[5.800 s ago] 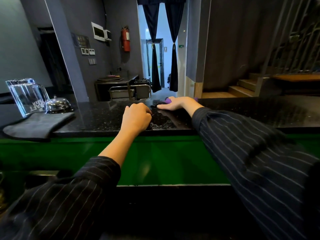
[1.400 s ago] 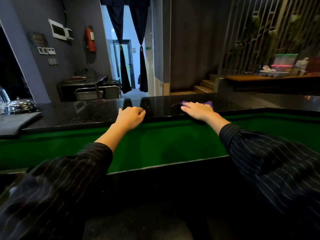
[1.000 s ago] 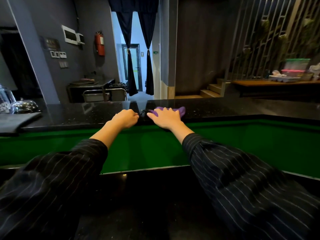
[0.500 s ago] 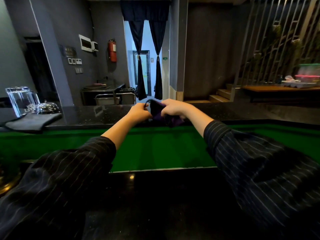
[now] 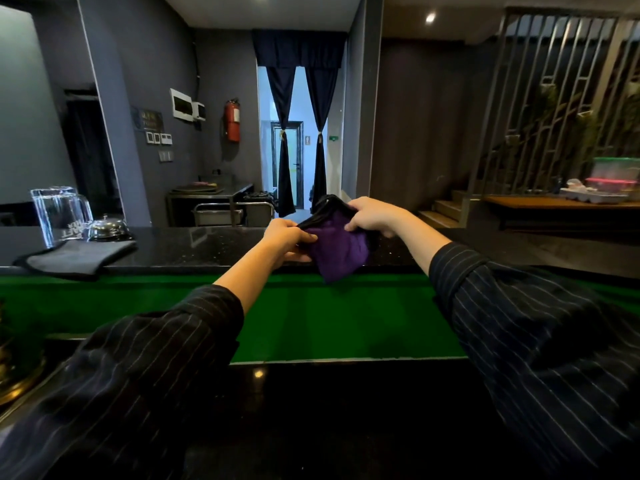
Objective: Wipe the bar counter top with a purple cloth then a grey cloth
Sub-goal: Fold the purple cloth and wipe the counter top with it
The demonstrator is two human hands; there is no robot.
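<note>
Holding the purple cloth (image 5: 337,252) just above the near edge of the table (image 5: 207,245), the left hand (image 5: 289,242) and right hand (image 5: 372,216) each pinch a side. Refolding to a clean face would probably help; the grey cloth (image 5: 78,258) lies at the table's left end.

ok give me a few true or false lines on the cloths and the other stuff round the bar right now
1. The left hand and right hand both grip the purple cloth. True.
2. The grey cloth lies at the right end of the counter. False: it lies at the left end, overhanging the near edge.
3. A silver bell stands beside the glass jug. True.
4. The fire extinguisher hangs right of the curtained doorway. False: it hangs left of it.
</note>
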